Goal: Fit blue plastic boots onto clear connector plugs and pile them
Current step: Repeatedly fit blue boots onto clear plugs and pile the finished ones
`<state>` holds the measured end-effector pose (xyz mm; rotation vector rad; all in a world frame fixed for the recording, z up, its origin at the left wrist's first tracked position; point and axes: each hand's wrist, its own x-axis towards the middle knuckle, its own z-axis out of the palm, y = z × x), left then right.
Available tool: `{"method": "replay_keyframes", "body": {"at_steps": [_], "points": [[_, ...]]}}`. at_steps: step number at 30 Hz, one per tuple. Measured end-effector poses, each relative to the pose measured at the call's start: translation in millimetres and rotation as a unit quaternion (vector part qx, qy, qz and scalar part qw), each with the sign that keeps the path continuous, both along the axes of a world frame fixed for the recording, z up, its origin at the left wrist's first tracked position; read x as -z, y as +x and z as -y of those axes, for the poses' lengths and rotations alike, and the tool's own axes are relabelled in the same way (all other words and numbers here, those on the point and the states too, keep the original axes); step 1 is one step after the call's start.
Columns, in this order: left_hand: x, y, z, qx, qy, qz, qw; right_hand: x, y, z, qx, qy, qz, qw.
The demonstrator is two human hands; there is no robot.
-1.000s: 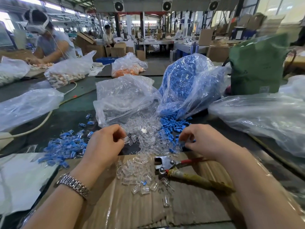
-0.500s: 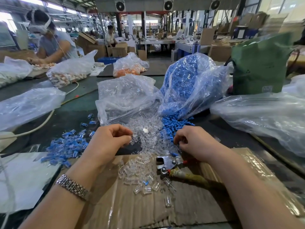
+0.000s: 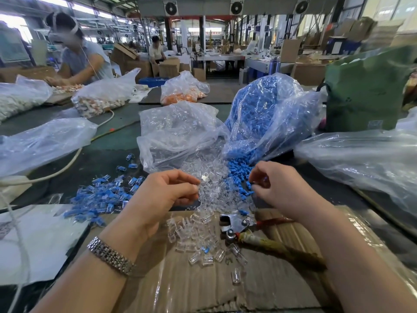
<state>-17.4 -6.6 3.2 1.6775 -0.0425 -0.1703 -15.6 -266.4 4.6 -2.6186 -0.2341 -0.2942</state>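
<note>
Factory bench [image 3: 108,159] | left grip [image 3: 167,195] pinches clear plug [image 3: 198,190] | right grip [image 3: 273,188] pinches blue boot [image 3: 253,187]

No legible text or labels anywhere.

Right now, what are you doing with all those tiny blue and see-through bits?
A person is fitting blue boots onto clear plugs. The left hand pinches at the spilled clear plugs, and the right hand picks at the blue boots. Both kinds spill from plastic bags behind. Finished pieces lie piled to the left. Red-handled pliers rest untouched on the cardboard.
</note>
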Motion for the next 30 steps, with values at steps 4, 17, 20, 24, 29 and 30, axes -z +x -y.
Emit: {"method": "replay_keyframes", "body": {"at_steps": [4,17,20,24,29,30], "points": [[-0.7,-2.5,7.2,0.024,-0.014,-0.007,1.000,-8.3,-13.8,-28.8,-0.106,0.196,0.003,0.975],[1.8,-5.2,17.1,0.068,-0.029,-0.003,0.997,-6.9,-22.2,-52.5,-0.165,0.110,0.058,0.978],[2.8,-4.8,14.2,0.102,-0.033,0.007,0.994,-7.8,-22.2,-51.5,-0.162,0.123,0.060,0.977],[3.2,-4.5,15.4,0.098,-0.053,0.024,0.994,-10.0,-24.1,-49.3,-0.159,0.168,0.054,0.971],[5.0,-4.0,14.5,0.099,-0.088,0.034,0.991,-10.7,-24.2,-49.2,-0.147,0.178,0.058,0.971],[5.2,-4.5,14.2,0.100,-0.098,0.032,0.990,-10.7,-24.0,-48.0,-0.144,0.174,0.055,0.973]]}}
